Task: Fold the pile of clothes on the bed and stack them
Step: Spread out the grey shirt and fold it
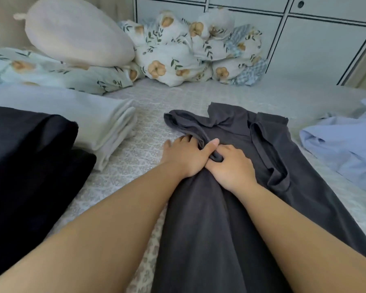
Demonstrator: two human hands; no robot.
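A dark grey T-shirt (230,208) lies lengthwise down the middle of the bed (178,94), collar end away from me. My left hand (184,155) grips the shirt's left sleeve edge, thumb over a fold of cloth and fingers underneath. Beside it, touching, my right hand (230,166) presses on the shirt with its fingers curled into the same bunched fold. A folded white garment (89,123) sits to the left, and a black folded garment (25,166) lies nearer at the left edge. A crumpled light blue shirt (342,149) lies on the right.
A cream pillow (76,30) and a bunched floral duvet (188,51) fill the head of the bed. White cabinet doors (304,34) stand behind. The patterned bed cover shows between the grey shirt and the white stack.
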